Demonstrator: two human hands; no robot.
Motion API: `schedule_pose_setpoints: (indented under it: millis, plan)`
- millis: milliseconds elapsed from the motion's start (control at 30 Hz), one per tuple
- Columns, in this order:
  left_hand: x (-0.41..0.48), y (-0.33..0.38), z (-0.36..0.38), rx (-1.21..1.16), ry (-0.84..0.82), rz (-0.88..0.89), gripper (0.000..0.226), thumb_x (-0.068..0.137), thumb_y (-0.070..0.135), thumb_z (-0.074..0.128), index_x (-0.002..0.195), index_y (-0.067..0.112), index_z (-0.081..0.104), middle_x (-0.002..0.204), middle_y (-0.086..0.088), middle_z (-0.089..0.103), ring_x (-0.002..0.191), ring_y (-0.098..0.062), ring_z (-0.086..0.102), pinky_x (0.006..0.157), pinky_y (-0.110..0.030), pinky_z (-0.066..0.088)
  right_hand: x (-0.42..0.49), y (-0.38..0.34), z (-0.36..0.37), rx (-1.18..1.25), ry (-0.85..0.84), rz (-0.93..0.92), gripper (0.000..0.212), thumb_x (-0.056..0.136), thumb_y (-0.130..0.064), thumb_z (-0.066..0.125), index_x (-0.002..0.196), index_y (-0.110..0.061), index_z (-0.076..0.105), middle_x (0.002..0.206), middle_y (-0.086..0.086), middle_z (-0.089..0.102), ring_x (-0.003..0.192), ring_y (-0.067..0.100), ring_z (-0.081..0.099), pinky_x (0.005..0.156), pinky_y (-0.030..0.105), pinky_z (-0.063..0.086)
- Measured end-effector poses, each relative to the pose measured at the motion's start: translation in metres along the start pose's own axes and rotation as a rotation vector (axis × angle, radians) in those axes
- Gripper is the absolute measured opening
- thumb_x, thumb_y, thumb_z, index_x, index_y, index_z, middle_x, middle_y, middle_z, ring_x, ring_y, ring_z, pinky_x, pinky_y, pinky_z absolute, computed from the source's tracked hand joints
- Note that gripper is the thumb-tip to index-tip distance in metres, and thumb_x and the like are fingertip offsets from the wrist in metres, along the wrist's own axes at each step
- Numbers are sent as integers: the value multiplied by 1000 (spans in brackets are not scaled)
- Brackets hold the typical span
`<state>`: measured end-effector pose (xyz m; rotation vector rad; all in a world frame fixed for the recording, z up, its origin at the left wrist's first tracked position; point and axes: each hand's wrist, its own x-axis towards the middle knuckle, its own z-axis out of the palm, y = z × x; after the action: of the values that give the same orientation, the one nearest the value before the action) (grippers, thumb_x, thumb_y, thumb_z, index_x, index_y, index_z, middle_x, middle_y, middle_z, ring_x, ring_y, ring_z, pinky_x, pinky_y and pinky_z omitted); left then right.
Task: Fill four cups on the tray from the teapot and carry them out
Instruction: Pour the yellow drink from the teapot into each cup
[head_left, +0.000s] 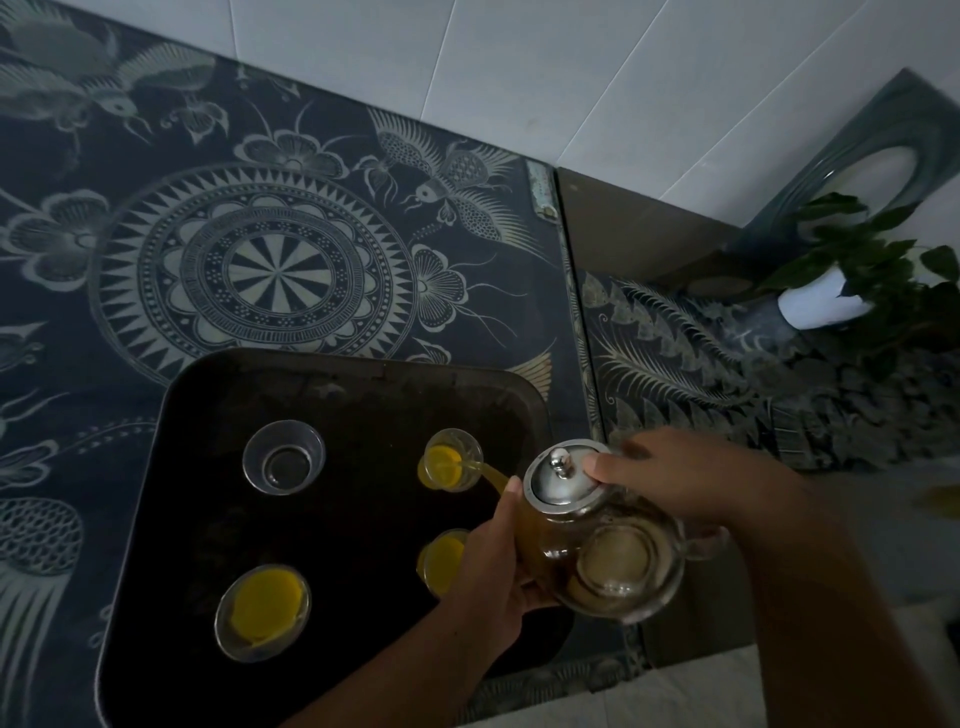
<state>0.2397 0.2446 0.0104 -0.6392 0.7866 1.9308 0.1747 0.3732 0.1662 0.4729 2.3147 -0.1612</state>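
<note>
Both hands are gripping the teapot, left hand under its body, right hand pressing the lid, spout pouring toward the tray's far-right cup; the empty cup is waiting farther left.

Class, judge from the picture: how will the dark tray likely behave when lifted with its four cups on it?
The tray looks rigid, so it should lift flat. The three filled cups, such as the near-left one, may slop if it tilts. The empty cup, being light, may slide on the smooth surface.
</note>
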Motion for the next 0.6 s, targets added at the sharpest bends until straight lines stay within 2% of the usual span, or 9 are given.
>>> schedule_pose_setpoints:
  millis: [167, 333, 600]
  plan:
    - [3, 0, -1, -20, -7, 0, 55, 101, 64, 39, 125, 26, 72, 115, -10, 80, 112, -33, 75, 102, -66, 53, 2, -1, -1, -7, 10, 0, 105, 46, -95, 30, 116, -27, 68, 115, -4, 68, 104, 17, 62, 97, 44, 48]
    - [3, -1, -1, -11, -21, -5, 57, 101, 65, 37, 125, 26, 72, 116, -9, 80, 112, -31, 75, 94, -56, 60, 2, 1, -2, -18, 10, -12, 96, 48, -96, 31, 105, -29, 71, 102, -7, 71, 96, 14, 65, 94, 43, 49]
    - [2, -4, -1, -3, -30, -9, 57, 102, 65, 37, 130, 28, 69, 119, -10, 79, 114, -32, 74, 99, -62, 57, -5, -2, -4, -70, 9, 20, 93, 54, -94, 31, 107, -27, 68, 107, -4, 66, 99, 16, 61, 93, 42, 48]
